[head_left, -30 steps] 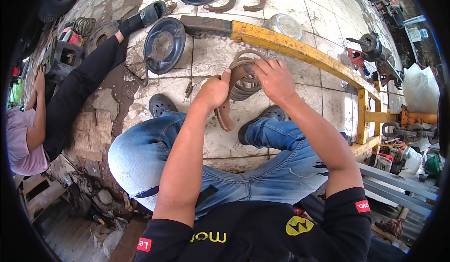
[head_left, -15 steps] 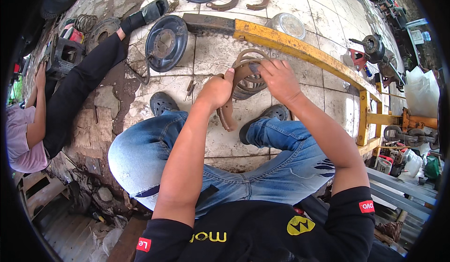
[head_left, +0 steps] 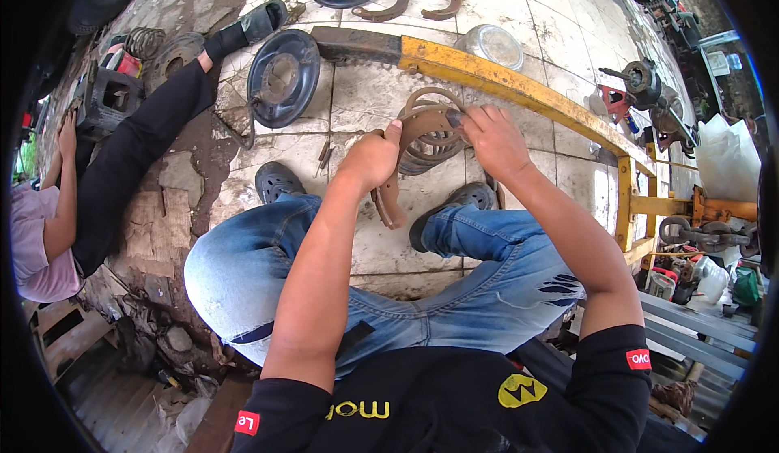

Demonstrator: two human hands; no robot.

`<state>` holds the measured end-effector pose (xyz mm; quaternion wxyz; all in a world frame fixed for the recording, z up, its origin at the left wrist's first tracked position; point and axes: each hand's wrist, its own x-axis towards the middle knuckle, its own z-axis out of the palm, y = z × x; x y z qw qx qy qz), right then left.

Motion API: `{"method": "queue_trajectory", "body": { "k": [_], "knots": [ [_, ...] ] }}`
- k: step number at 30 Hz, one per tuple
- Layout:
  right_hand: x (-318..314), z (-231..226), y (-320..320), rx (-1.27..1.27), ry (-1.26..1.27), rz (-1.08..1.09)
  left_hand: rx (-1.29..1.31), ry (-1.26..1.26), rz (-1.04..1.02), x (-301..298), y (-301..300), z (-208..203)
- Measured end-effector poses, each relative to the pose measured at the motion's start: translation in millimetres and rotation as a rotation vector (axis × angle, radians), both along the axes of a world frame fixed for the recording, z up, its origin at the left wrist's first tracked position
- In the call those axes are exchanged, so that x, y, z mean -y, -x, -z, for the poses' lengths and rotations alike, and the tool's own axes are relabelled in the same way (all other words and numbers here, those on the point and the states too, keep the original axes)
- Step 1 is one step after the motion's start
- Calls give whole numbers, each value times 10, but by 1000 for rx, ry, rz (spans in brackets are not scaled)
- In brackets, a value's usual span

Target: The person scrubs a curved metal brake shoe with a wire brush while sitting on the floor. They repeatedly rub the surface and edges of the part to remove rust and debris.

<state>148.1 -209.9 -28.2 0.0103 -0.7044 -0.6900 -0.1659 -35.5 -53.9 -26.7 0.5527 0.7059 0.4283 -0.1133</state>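
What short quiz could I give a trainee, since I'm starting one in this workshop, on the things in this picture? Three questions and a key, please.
1. What does the person's left hand hold?
a) a tire
b) a curved brown brake shoe
c) a chain

2. True or false: the round pale container sits on the far side of the yellow beam from the person.

3. How many more brake shoes lie beyond the yellow beam, near the top of the view?

Key: 1. b; 2. true; 3. two.
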Motion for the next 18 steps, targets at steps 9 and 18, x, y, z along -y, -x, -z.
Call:
{"method": "queue_trajectory", "body": {
  "k": [9, 18],
  "knots": [
    [10, 15, 60, -55, -90, -26, 6, -42, 9, 9, -16, 56],
    [35, -13, 19, -251, -5, 111, -47, -50, 17, 8, -41, -63]
  ]
}}
